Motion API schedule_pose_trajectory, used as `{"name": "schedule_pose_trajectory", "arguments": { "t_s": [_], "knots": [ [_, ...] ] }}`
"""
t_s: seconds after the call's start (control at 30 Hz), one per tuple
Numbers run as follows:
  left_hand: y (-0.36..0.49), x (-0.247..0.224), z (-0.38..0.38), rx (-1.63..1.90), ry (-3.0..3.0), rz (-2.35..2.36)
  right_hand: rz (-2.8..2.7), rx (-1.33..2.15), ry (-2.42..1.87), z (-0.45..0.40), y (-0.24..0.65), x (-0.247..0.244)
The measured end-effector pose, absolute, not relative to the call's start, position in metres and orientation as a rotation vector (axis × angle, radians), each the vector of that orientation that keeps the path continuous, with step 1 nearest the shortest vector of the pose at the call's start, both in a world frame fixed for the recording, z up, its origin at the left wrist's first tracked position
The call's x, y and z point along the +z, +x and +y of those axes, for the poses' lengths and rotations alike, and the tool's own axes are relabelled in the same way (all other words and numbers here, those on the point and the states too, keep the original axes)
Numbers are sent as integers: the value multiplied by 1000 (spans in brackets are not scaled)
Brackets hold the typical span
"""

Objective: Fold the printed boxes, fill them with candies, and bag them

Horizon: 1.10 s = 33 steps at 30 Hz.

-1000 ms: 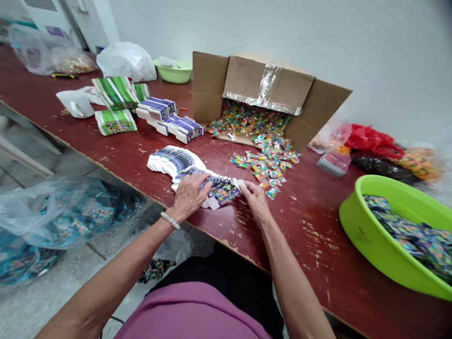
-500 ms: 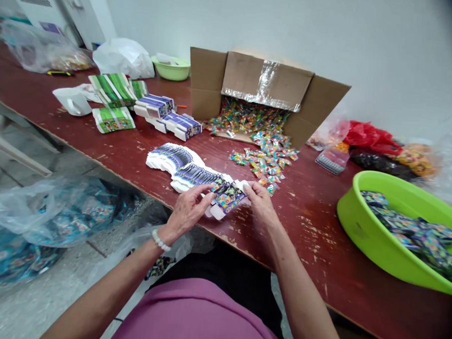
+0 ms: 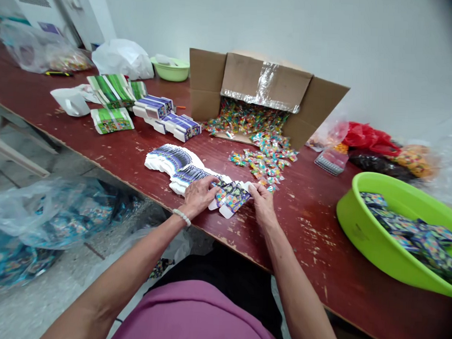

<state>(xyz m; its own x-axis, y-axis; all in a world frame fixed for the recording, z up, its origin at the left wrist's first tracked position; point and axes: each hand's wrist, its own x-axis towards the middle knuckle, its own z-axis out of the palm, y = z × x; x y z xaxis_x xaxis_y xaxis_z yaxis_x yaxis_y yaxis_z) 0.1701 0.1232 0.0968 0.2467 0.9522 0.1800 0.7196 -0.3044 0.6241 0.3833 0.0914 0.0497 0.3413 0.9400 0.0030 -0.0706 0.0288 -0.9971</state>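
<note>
- Left hand curls partway, touching fanned purple cartons; can't tell whether it grips.
- Right hand pinches endmost carton by its white flap.
- Cartons overlap across red tabletop, near loose wrapped candies.

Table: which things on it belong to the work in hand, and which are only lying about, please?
Likely in the work:
fanned printed cartons, touched by the left hand and right hand
purple bundles
loose wrapped candies

Apparently lying about:
white mug
red bag
yellow-and-black tool
</note>
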Motion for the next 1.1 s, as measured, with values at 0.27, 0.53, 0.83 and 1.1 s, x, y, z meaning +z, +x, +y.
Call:
{"name": "schedule_pose_trajectory", "arguments": {
  "t_s": [0.27,0.53,0.83,1.1],
  "knots": [
    [171,100,114,736,2217,1526,-934,1166,-1331,79,403,57],
    [177,113,109,737,2317,1435,-970,1208,-1292,79,410,68],
    [172,114,116,731,2343,1491,-923,1137,-1274,68,410,78],
    [177,122,73,452,1406,734,-1034,1205,-1106,42,375,102]
  ]
}}
